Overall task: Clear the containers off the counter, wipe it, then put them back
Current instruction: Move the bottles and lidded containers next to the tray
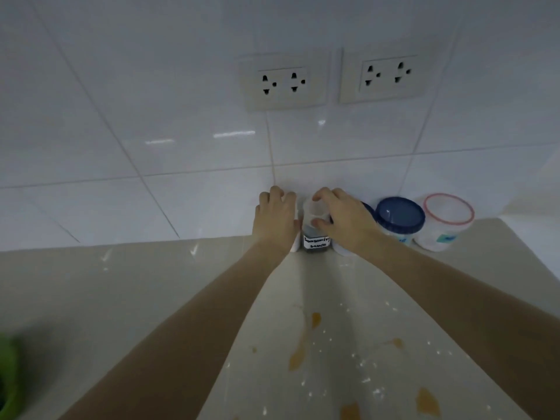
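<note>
A row of containers stands against the tiled wall at the back of the counter (151,283). My right hand (342,219) closes its thumb and fingers around the white cap of a dark seasoning sauce bottle (315,241) with a handwritten label. My left hand (274,219) wraps over a white container (294,246) just left of it, almost wholly hidden by the hand. Right of the bottle stand a blue-lidded tub (398,218) and a clear tub with a red-rimmed lid (445,219). Another blue-lidded container (368,207) is mostly hidden behind my right hand.
Orange-brown spills (298,356) and white crumbs dot the counter in the near middle and right. A blurred green object (7,377) sits at the left edge. Two double wall sockets (285,81) are above the containers. The counter ends at a wall on the right.
</note>
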